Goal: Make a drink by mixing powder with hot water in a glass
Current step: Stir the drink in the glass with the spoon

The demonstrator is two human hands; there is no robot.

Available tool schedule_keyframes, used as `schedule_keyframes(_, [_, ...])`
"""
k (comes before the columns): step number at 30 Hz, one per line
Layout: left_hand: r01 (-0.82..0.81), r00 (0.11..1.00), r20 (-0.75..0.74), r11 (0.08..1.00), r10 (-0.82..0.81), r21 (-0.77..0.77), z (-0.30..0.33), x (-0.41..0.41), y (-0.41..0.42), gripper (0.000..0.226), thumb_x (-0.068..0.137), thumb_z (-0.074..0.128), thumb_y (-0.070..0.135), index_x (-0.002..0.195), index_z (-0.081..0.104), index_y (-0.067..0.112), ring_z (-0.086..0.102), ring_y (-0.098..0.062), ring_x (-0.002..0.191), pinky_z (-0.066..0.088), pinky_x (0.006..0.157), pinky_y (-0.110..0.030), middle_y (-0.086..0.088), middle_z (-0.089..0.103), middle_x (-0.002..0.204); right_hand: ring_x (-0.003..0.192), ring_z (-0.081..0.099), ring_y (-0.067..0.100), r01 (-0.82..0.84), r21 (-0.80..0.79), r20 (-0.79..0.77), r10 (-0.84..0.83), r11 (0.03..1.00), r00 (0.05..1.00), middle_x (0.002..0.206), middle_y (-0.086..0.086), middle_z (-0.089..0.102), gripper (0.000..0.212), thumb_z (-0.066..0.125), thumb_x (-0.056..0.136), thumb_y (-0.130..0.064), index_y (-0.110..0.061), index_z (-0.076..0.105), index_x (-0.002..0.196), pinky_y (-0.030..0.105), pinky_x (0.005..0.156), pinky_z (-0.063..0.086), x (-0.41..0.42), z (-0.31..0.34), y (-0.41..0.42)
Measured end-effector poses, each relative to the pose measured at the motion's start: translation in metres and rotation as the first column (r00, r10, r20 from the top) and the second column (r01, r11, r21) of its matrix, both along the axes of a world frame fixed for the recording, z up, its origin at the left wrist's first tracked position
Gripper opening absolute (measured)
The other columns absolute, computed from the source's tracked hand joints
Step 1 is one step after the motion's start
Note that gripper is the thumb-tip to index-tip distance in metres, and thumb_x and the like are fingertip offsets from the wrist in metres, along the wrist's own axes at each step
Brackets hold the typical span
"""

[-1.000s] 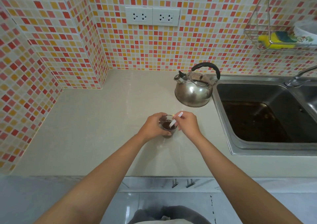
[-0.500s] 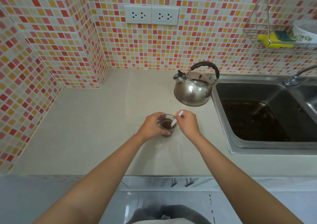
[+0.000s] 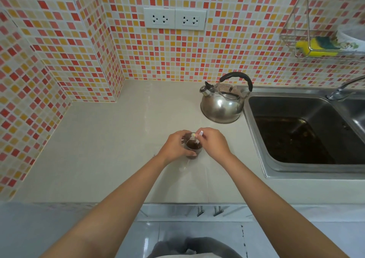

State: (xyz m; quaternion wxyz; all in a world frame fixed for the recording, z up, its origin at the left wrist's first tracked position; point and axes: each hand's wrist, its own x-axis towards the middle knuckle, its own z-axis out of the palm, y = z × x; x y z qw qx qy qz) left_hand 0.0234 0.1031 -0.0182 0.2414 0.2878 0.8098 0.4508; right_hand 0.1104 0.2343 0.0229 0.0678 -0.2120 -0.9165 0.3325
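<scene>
My left hand (image 3: 175,147) wraps the small glass (image 3: 193,148) on the counter (image 3: 118,149); my right hand (image 3: 214,143) pinches what looks like a stirrer (image 3: 198,136). Glass is fragile, probably hot, so grip the sides.

The picture is bright with soft, even light. The shiny kettle (image 3: 222,106) has white glare spots. Far right of the kettle things look blurry, and wall lines bend at the edges.

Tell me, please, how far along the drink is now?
Done: dark liquid fills the glass, and the kettle stands back by the sink. In hand: left hand grips the glass, right hand holds the stirrer in it. Left: finish stirring, remove stirrer.
</scene>
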Motion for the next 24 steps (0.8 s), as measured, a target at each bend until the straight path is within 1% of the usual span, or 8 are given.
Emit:
schedule_keyframes(2, [0.006, 1.000, -0.012, 1.000, -0.006, 0.008, 0.001, 0.000, 0.000, 0.071, 0.053, 0.091, 0.015, 0.118, 0.062, 0.016, 0.063, -0.014, 0.102, 0.048, 0.093, -0.021, 0.002, 0.066, 0.111, 0.072, 0.058, 0.025, -0.018, 0.069, 0.034, 0.016, 0.997, 0.999, 0.075, 0.005, 0.066, 0.019, 0.053, 0.092, -0.023, -0.015, 0.069, 0.085, 0.028, 0.057, 0.038, -0.002, 0.000, -0.003])
schedule_keyframes(4, [0.009, 1.000, -0.013, 1.000, -0.009, 0.011, 0.001, 0.000, 0.000, 0.070, 0.053, 0.090, 0.013, 0.117, 0.062, 0.016, 0.063, -0.014, 0.102, 0.049, 0.093, -0.021, 0.002, 0.067, 0.110, 0.067, 0.055, 0.023, -0.022, -0.015, 0.027, 0.022, 1.000, 0.999, 0.069, 0.001, 0.061, 0.018, 0.054, 0.091, -0.024, -0.018, 0.069, 0.082, 0.027, 0.053, 0.035, -0.004, 0.000, -0.008])
schedule_keyframes(9, [0.000, 1.000, 0.001, 1.000, 0.000, -0.016, 0.001, -0.001, 0.000, 0.081, 0.053, 0.091, 0.016, 0.126, 0.058, 0.013, 0.062, -0.017, 0.110, 0.049, 0.100, -0.029, -0.003, 0.064, 0.122, 0.069, 0.061, 0.026, 0.190, -0.121, -0.015, -0.193, 0.974, 0.981, 0.066, 0.005, 0.064, 0.022, 0.057, 0.090, -0.025, -0.012, 0.067, 0.075, 0.033, 0.064, 0.045, -0.003, -0.005, 0.002])
schedule_keyframes(12, [-0.003, 1.000, 0.015, 1.000, 0.003, -0.008, -0.001, -0.003, 0.000, 0.077, 0.052, 0.091, 0.015, 0.122, 0.060, 0.014, 0.062, -0.016, 0.110, 0.049, 0.099, -0.027, 0.000, 0.065, 0.119, 0.060, 0.059, 0.020, 0.146, -0.293, -0.002, -0.153, 0.945, 0.988, 0.059, 0.004, 0.063, 0.018, 0.061, 0.087, -0.021, -0.013, 0.069, 0.073, 0.035, 0.066, 0.049, -0.005, -0.002, 0.006])
schedule_keyframes(14, [-0.001, 1.000, 0.013, 1.000, 0.001, -0.002, -0.002, -0.003, 0.000, 0.073, 0.051, 0.091, 0.015, 0.118, 0.062, 0.017, 0.063, -0.014, 0.107, 0.049, 0.097, -0.025, 0.002, 0.065, 0.114, 0.062, 0.060, 0.020, 0.084, -0.264, -0.018, -0.093, 0.961, 0.996, 0.060, 0.002, 0.064, 0.016, 0.062, 0.087, -0.022, -0.016, 0.070, 0.075, 0.035, 0.064, 0.049, -0.003, 0.000, 0.006])
schedule_keyframes(17, [-0.007, 1.000, 0.014, 1.000, 0.007, 0.000, -0.002, -0.002, 0.000, 0.077, 0.051, 0.092, 0.016, 0.121, 0.061, 0.017, 0.063, -0.014, 0.105, 0.050, 0.097, -0.026, 0.003, 0.064, 0.114, 0.072, 0.061, 0.024, 0.096, -0.080, 0.018, -0.094, 0.992, 0.995, 0.070, 0.005, 0.068, 0.018, 0.059, 0.089, -0.026, -0.018, 0.070, 0.077, 0.033, 0.064, 0.047, 0.000, 0.000, 0.009])
schedule_keyframes(21, [0.004, 1.000, 0.011, 1.000, -0.004, 0.015, -0.003, -0.003, 0.001, 0.070, 0.050, 0.091, 0.016, 0.114, 0.063, 0.019, 0.064, -0.013, 0.103, 0.051, 0.096, -0.026, 0.005, 0.067, 0.109, 0.066, 0.058, 0.023, 0.043, -0.231, 0.011, -0.041, 0.972, 0.999, 0.063, 0.003, 0.063, 0.018, 0.061, 0.088, -0.022, -0.021, 0.068, 0.071, 0.039, 0.066, 0.051, -0.003, 0.001, 0.005])
schedule_keyframes(24, [0.001, 1.000, 0.013, 1.000, -0.001, 0.006, -0.004, -0.003, 0.001, 0.076, 0.050, 0.092, 0.017, 0.119, 0.061, 0.016, 0.063, -0.014, 0.105, 0.050, 0.097, -0.026, 0.002, 0.065, 0.115, 0.072, 0.062, 0.024, 0.108, -0.121, 0.010, -0.108, 0.987, 0.994, 0.070, 0.004, 0.069, 0.017, 0.059, 0.089, -0.027, -0.021, 0.070, 0.077, 0.034, 0.067, 0.049, -0.002, 0.000, 0.007])
